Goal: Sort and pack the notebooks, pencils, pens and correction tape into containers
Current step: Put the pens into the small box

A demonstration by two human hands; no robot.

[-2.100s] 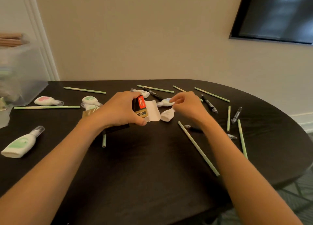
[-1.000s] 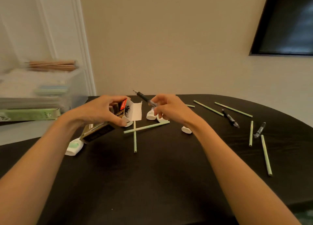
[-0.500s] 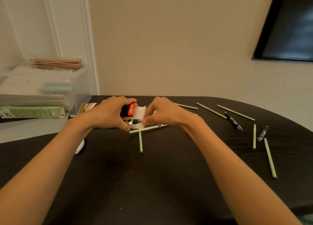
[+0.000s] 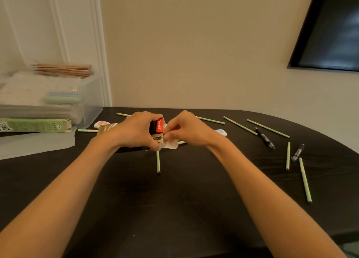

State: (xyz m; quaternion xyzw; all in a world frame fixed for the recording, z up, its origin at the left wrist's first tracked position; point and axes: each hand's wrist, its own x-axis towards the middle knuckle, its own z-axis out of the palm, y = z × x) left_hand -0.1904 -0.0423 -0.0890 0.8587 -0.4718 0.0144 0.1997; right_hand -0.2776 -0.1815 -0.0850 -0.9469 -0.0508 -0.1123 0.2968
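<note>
My left hand grips a black, red and gold pen box at its open end, just above the dark table. My right hand pinches the box's white end flap. Several pale green pencils lie scattered, one just below the box and others at the right. Two black pens lie at the right. A pink correction tape lies left of my left hand, and a blue one peeks out behind my right wrist.
A clear plastic bin holding notebooks stands at the far left, with brown pencils across its top. A green carton lies on a clear lid in front of it. A dark screen hangs on the wall.
One second ago my right hand held a black pen at the box's open end. Now the pen is out of sight and my right hand pinches the white flap against the box.
</note>
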